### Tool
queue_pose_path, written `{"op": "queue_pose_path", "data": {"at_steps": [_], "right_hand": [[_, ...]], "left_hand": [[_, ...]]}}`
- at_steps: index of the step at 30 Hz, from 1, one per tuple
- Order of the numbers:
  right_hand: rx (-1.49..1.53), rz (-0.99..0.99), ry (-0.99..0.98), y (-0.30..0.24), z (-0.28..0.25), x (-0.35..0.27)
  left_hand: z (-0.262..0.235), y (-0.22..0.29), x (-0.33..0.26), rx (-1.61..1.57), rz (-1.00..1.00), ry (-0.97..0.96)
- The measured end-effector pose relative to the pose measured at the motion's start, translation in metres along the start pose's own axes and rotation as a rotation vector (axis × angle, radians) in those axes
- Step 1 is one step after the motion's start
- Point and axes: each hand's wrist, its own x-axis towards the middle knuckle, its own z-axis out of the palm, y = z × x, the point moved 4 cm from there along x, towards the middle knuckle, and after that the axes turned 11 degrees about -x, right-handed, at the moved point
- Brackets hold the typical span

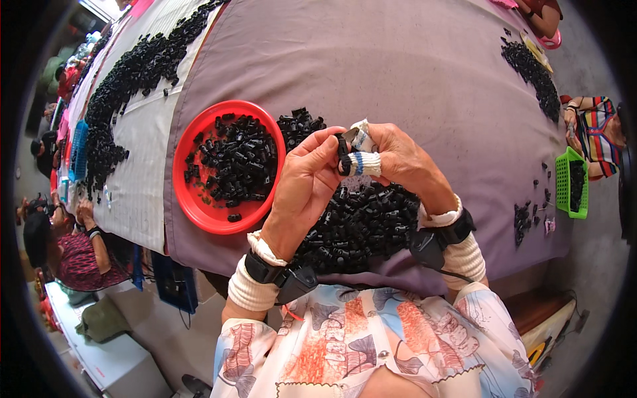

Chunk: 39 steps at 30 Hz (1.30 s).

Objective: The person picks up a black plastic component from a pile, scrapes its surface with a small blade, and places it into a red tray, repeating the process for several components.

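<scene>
My left hand [306,166] pinches a small black plastic part [343,147] between thumb and fingers. My right hand [403,154] meets it there, with white, blue-striped cloth covers [363,164] on its fingers. A small grey metal blade [350,134] shows between those covered fingers, against the black part; most of it is hidden. Both hands are above a large heap of similar black parts [361,229] on the table. To the left stands a round red basin [184,189] holding many more, with a smaller heap [302,124] just beyond my left hand.
Grey-mauve cloth [424,73] covers the table. On the pale table at left lies a long band of black parts [139,69], with a person [86,255] working beside it. At right are scattered parts [524,222], a green basket [564,189] and a person in stripes [600,132].
</scene>
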Motion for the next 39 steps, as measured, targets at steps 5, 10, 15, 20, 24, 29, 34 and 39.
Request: {"op": "queue_pose_path", "data": {"at_steps": [5,10,15,20,24,29,34,39], "right_hand": [[-0.04,-0.014,0.032,-0.004,-0.003,-0.002],[-0.049,-0.022,0.078,-0.003,-0.004,-0.004],[-0.013,-0.036,0.091,-0.003,-0.006,-0.006],[-0.003,0.018,0.135,0.004,-0.011,-0.009],[-0.026,0.02,0.155,0.001,-0.013,-0.012],[-0.001,-0.004,0.122,0.002,-0.012,-0.015],[-0.068,-0.006,0.128,0.008,-0.011,-0.011],[-0.08,0.003,0.124,0.0,-0.011,-0.014]], "left_hand": [[-0.004,0.0,0.0,0.021,0.01,0.012],[0.008,-0.003,-0.004,0.141,0.036,0.091],[0.005,-0.001,0.0,0.204,0.059,0.068],[0.005,-0.006,0.0,0.181,0.023,0.049],[0.001,-0.007,-0.002,0.208,0.015,0.027],[0.003,-0.008,0.0,0.198,0.003,-0.018],[-0.001,-0.01,0.0,0.142,0.005,0.022],[0.001,-0.011,-0.002,0.158,0.015,0.003]]}}
